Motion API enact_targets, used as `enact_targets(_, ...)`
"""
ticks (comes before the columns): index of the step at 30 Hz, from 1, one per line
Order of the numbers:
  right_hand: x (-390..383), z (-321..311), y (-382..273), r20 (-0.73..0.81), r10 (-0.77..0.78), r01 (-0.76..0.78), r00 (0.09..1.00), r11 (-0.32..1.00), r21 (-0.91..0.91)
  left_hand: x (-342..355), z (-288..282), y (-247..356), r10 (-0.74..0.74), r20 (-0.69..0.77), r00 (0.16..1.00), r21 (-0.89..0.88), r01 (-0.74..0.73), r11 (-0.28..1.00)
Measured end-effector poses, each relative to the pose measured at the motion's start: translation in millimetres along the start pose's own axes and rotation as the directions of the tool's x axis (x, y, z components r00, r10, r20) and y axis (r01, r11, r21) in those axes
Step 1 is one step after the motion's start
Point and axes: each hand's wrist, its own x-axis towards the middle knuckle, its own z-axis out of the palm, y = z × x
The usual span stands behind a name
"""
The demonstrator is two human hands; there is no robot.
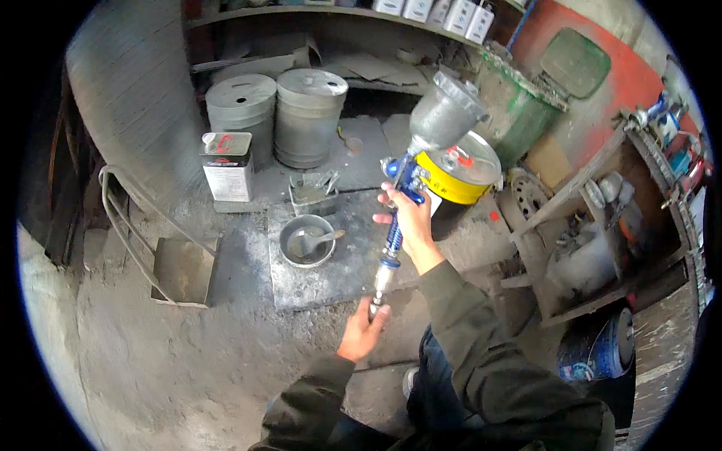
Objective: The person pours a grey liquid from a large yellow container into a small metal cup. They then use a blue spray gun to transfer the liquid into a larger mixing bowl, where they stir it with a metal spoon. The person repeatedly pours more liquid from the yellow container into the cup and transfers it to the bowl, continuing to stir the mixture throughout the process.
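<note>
**Spray gun held up over the floor**

Head view: my right hand grips it near the top of the blue handle; my left hand pinches the metal fitting below. Looks stiff, likely top-heavy under that metal cup. I'd trust the handle; the smooth fitting might slip.

Black-and-yellow cylindrical drum, partly hidden behind blue-and-silver metal spray gun, white rectangular cans, leftmost cut by upper edge
</note>
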Motion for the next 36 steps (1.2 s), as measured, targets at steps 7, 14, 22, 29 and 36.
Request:
enact_targets(7,9,-24,-16,0.048,-0.018,0.013,0.999,0.995,0.101,10,13,10,-0.083,0.17,0.982,-0.443,0.151,0.884)
enact_targets(14,6,-14,-9,0.039,-0.034,0.032,0.999,0.997,0.063,7,44,-8,0.282,-0.293,0.913,0.246,-0.213,0.946)
enact_targets(22,14,-24,-5,-0.003,-0.032,0.032,0.999,1.0,0.001,16,20,-22,0.052,0.085,0.995,-0.349,-0.019,0.937)
enact_targets(29,27,-34,-1,-0.052,-0.075,0.071,0.996,0.995,-0.072,25,11,-20,0.171,-0.129,0.977,0.002,-0.173,0.985)
enact_targets(36,36,-34,15,-0.061,-0.122,0.112,0.991,0.982,-0.15,48,-3,41,0.29,-0.378,0.879,0.222,-0.218,0.951)
